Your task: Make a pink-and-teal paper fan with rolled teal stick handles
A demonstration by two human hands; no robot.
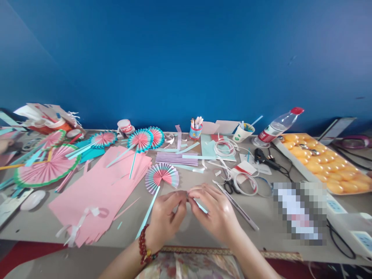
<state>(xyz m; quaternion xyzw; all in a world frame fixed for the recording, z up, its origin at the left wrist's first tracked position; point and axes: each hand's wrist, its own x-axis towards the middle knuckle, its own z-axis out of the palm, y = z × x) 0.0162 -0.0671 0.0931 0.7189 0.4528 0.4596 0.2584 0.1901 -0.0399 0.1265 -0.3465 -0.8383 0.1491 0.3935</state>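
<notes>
My left hand [168,215], with a red bead bracelet [143,245] on its wrist, is closed in a pinch over the near part of the desk. My right hand [213,211] meets it fingertip to fingertip, also pinching. What sits between the fingertips is too small and hidden to name. Just beyond the hands lies a pleated paper fan [162,176] in lilac, pink and light blue, spread with a gap at its lower side. One pale blue paper strip [148,211] runs from the fan toward my left wrist. Part of another pale blue strip [202,207] shows beside my right fingers.
Pink paper sheets [95,190] and finished round fans [140,140] lie to the left. Behind stand a pen cup [195,131] and a tilted bottle [276,130]. To the right are a craft knife [236,205], white ribbon coils [245,183] and a tray of yellow balls [325,162].
</notes>
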